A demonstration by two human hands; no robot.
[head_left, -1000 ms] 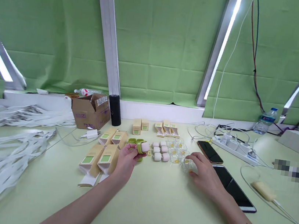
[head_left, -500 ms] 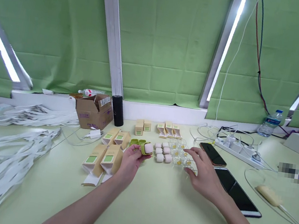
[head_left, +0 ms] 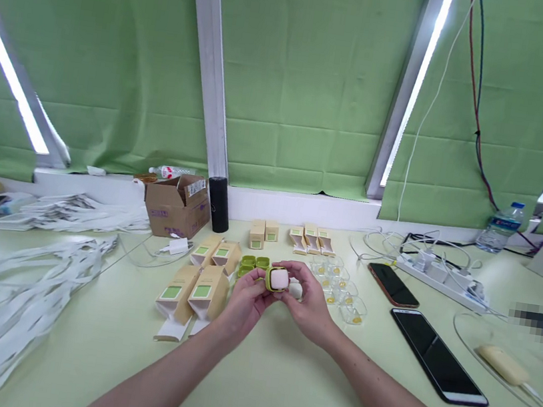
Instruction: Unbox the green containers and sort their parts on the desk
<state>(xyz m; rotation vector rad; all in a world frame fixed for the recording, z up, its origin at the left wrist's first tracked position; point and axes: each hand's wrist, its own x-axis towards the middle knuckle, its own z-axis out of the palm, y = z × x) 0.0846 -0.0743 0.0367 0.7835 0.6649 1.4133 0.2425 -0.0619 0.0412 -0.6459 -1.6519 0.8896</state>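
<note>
Right hand [head_left: 310, 307] has left the clear plastic lids [head_left: 342, 293] on the right, where it rested a second ago, and now meets the left hand [head_left: 245, 301] at centre. Both hands are together, clamped on one small rounded green case with a pale pink insert [head_left: 278, 278], held just above the pale green table [head_left: 277, 379], in front of the rows of parts. Left hand gripped this case alone before; it sits a little further right now.

Writing: none readable. Tan cardboard cartons with green square labels [head_left: 193, 290] lie flat left of the hands; print too small to make out. Brown corrugated shipping box [head_left: 177, 207] at back left carries a white sticker and purple marks, illegible.

Materials: two more green cases [head_left: 253, 263] just behind the held one, matte plastic. Clear lids are glossy, with yellow spots inside. Black cylinder [head_left: 219, 204] upright beside the brown box. Two dark glass-faced phones [head_left: 437, 355] lie flat on the right, near a white power strip with cables [head_left: 442, 281]. Loose white strips [head_left: 10, 301] lie heaped far left.
</note>
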